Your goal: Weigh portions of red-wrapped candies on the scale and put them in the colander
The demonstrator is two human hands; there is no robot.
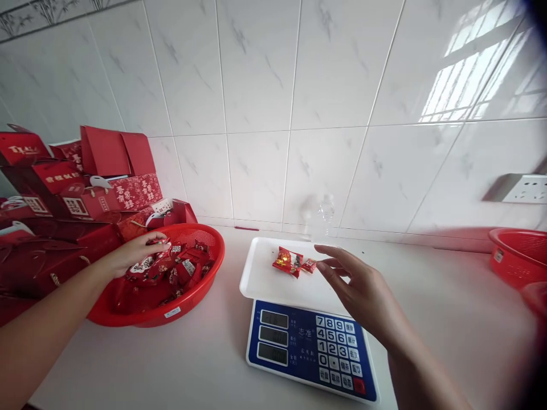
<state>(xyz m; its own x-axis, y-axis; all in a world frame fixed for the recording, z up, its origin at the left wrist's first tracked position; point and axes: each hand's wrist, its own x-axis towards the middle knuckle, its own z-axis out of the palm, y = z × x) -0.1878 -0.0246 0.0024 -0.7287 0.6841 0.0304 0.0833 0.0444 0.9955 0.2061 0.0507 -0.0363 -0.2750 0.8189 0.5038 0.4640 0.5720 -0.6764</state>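
Glossy plastic basket (200,291) beneath left hand (137,255); shiny film packets (287,261), smooth plastic scale tray (261,277) beside right hand (361,282).

Red gift boxes (141,191) with printed characters were heaped at the far left against a wall of pale, grey-veined tiles (260,159), which carried a band with bamboo drawings (55,14) at the upper left and a barred window's reflection (457,62) at the upper right. A clear bottle (326,212) stood close to the tiles at the back of the white counter (461,319). On the right, a white power socket (527,189) jutted out above a red perforated basket (499,256), partly cut off by the picture's edge.
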